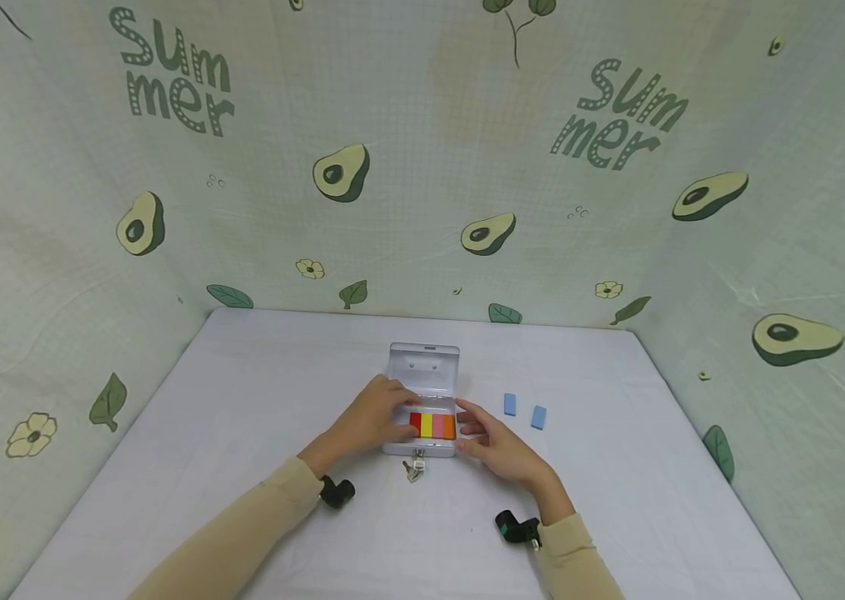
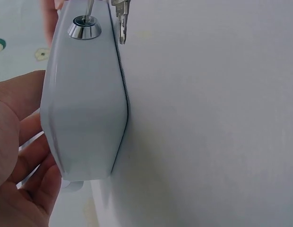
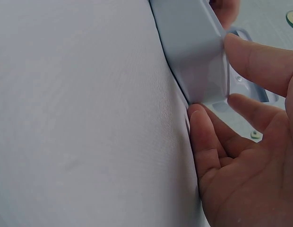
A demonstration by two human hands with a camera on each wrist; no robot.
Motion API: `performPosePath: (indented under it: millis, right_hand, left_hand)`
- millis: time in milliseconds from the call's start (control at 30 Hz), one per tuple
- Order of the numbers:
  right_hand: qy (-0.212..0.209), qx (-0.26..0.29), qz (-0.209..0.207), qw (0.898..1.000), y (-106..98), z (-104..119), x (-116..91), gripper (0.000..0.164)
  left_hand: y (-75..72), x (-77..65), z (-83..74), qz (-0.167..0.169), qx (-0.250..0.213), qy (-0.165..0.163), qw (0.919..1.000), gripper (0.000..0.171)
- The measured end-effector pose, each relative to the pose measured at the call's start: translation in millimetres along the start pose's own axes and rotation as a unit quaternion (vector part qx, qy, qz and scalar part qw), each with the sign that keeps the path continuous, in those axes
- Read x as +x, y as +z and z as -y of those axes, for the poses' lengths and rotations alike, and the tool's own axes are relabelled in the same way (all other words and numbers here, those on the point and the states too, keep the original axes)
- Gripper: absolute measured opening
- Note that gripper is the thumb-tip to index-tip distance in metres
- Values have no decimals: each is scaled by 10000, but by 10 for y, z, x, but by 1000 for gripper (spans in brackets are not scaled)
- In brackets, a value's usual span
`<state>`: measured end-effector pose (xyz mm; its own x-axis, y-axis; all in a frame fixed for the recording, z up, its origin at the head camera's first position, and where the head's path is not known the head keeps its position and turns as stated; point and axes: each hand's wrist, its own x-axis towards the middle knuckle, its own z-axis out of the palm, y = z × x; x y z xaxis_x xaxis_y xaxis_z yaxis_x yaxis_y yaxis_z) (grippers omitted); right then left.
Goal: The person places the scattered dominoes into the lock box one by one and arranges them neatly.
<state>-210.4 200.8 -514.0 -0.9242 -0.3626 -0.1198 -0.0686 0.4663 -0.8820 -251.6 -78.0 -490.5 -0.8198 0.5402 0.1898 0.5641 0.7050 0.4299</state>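
Note:
A small pale metal cash box [image 1: 400, 448] stands on the table with its lid raised. In it, red, yellow [image 1: 426, 426], pink and orange blocks lie side by side. My left hand [image 1: 373, 414] reaches over the left side of the box, its thumb at the red block [image 1: 415, 421] and its fingers spread towards the back. At the right wall is my right hand [image 1: 497, 446]; in the right wrist view its thumb [image 3: 260, 64] touches the rim, with the lower fingers bent beside the wall. A key sits in the front lock [image 2: 85, 28], with more keys [image 1: 413, 471] hanging from it.
Two blue blocks [image 1: 509, 404] lie on the white table [image 1: 302, 358] to the right of the box. Behind and at both sides rises a printed cloth [image 1: 407, 108] with avocados and lettering. The raised lid [image 1: 422, 367] stands at the back of the box.

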Motion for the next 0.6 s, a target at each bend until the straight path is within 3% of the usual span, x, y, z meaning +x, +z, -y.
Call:
performPosePath:
  millis: [167, 367, 600]
  right_hand:
    - [35, 20, -1, 10000, 13, 8, 4, 74]
    - [49, -48, -49, 10000, 21, 7, 10, 74]
    - [38, -71, -56, 10000, 16, 13, 6, 74]
  left_hand:
    - [-39, -35, 19, -168, -135, 20, 9998, 47]
    - [-67, -69, 37, -139, -271, -317, 9990, 53]
    - [-108, -123, 44, -345, -653, -654, 9951, 58]
